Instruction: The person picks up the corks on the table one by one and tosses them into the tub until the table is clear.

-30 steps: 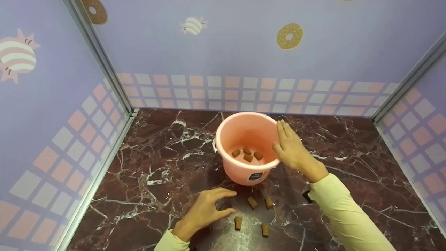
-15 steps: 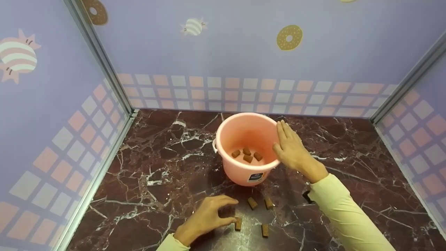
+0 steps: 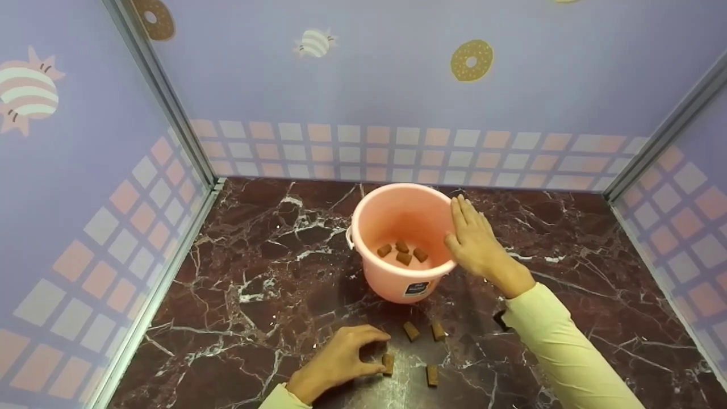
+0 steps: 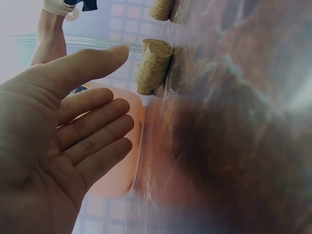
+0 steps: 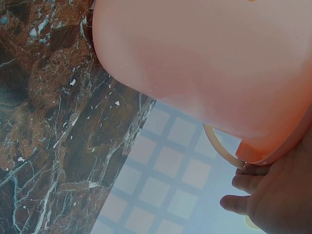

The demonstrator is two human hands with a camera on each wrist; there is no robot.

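Note:
A pink bucket point(image 3: 406, 227) stands on the dark marbled table with several cork stoppers point(image 3: 404, 258) lying on its bottom. My right hand point(image 3: 480, 244) rests at the bucket's right rim, fingers extended and thumb over the edge. In the right wrist view, fingers point(image 5: 248, 183) lie close against the rim beside the pale handle point(image 5: 222, 146). In front of the bucket my left hand point(image 3: 343, 358) hovers low, thumb and fingers spread apart around nothing. Its thumb tip is right at the nearest cork stopper point(image 3: 388, 364). That hand's palm shows in the left wrist view, with a cork point(image 4: 155, 64) just beyond the thumb.
More cork stoppers lie on the table: one cork point(image 3: 432, 375) to the right, a cork point(image 3: 412, 331) and another cork point(image 3: 438, 330) close before the bucket. Patterned purple walls point(image 3: 392, 85) enclose the table point(image 3: 272, 255) at the back and both sides.
My left hand has moved slightly toward me and to the right, bringing the thumb up to the nearest cork. The right hand and the bucket have stayed put.

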